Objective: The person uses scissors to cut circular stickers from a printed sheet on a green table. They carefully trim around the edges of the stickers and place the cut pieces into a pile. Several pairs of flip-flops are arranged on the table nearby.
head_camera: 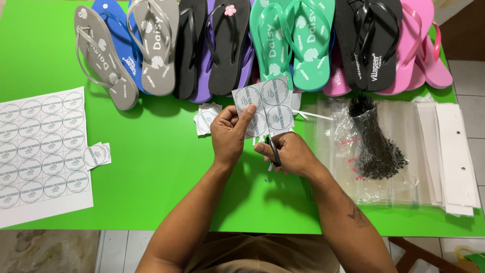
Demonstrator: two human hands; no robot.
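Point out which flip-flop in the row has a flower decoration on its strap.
The black flip-flop lying over the purple one, left of the green pair. A small pink flower sits on its strap; no other has one.

My right hand [290, 154] covers most of the black scissors [274, 150]; only part of a handle shows, and the blades are hidden behind the cut piece of round labels [268, 101]. At the left edge, the big label sheet [43, 151] is cut off. Along the top, the row of flip-flops [252, 40] loses its toes. At the far right, the white card strips [454, 156] run partly under clear bags [399, 151].
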